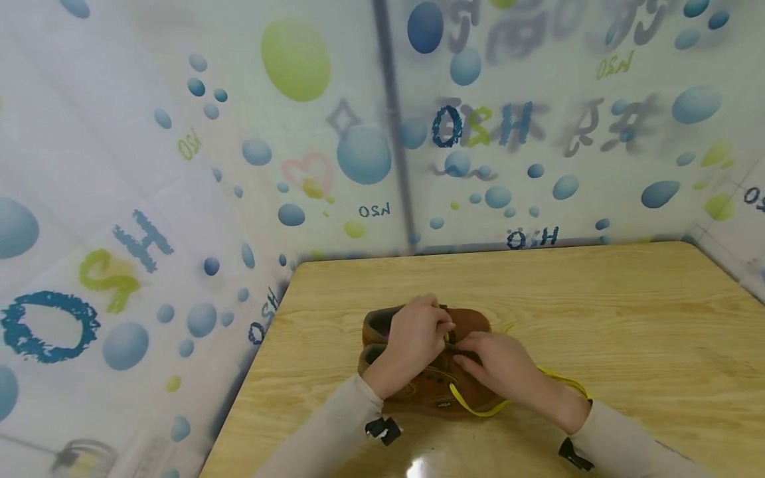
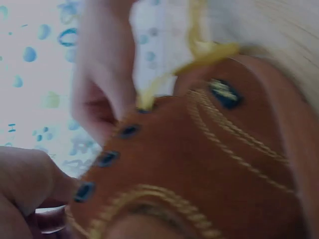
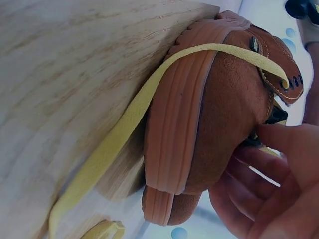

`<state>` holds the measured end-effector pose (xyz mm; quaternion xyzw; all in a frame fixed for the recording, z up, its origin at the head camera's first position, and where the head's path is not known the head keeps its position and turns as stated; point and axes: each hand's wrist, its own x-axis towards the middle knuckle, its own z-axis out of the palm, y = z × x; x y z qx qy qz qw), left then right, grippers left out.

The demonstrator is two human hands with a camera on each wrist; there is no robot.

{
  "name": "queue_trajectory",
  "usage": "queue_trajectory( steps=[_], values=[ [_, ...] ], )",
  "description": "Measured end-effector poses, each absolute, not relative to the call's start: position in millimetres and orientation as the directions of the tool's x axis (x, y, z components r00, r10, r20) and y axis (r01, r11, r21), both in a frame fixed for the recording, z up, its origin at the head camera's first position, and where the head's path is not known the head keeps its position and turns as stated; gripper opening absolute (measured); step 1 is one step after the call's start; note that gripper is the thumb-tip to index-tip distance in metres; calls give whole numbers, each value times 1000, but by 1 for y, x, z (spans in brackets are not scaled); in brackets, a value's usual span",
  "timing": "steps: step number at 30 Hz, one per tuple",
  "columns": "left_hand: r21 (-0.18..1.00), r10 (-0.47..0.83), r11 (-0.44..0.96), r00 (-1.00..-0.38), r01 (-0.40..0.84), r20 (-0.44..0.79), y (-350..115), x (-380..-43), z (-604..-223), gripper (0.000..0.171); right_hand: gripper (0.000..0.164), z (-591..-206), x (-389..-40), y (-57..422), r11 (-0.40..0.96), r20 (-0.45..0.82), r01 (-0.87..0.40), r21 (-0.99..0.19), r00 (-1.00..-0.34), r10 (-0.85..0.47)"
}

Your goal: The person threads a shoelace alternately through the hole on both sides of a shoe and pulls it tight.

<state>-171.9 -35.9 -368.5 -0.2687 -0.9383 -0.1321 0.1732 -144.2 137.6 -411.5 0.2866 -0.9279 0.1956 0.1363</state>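
Two brown shoes stand side by side, toes to the right. The nearer shoe point(image 1: 427, 392) has dark eyelets and yellow stitching. A yellow shoelace point(image 3: 209, 47) passes through its front eyelet and trails over the sole edge to the table. Above the opening, my left hand point(image 1: 418, 332) has curled fingers, with a bit of yellow lace just under the fingertips. My right hand point(image 1: 502, 365) reaches over the toe and pinches the dark shoe tongue point(image 3: 277, 116). The left wrist view shows the left hand beside the rear eyelets; what its fingertips hold is partly hidden.
The farther shoe point(image 1: 475, 320) stands close behind the nearer one. More yellow lace point(image 1: 564, 378) lies on the wooden table point(image 1: 627, 318) right of the right wrist. A wall covering point(image 1: 538, 86) with blue and green dots rises behind the table and along its left side.
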Motion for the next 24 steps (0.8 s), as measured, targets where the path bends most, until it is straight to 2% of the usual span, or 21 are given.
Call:
queue_trajectory(
  steps=[4,7,9,11,13,15,18,24],
  values=[
    [297,437,764,-798,573,415,-37,-174,-358,16,9,-412,-147,132,776,380,-563,-284,-810,-448],
    [499,390,663,-827,558,405,-39,-177,-349,19,5,-413,-148,129,783,406,-568,-252,-797,-447],
    [694,343,491,-849,526,401,-43,-180,-336,20,4,-415,-148,127,787,423,-574,-228,-786,-451],
    [837,284,240,-860,492,424,-49,-182,-316,21,4,-417,-147,127,789,438,-580,-204,-775,-456],
    [874,222,-19,-850,485,477,-56,-181,-292,22,5,-418,-147,126,788,449,-587,-184,-764,-464],
    [840,176,-169,-823,516,541,-64,-178,-271,22,5,-418,-147,126,789,457,-592,-167,-755,-470],
    [804,170,-217,-789,554,590,-71,-171,-255,18,6,-419,-147,125,788,469,-596,-155,-746,-472],
    [833,200,-198,-811,516,550,-73,-165,-258,16,4,-419,-147,125,790,486,-598,-133,-734,-474]
  ],
)
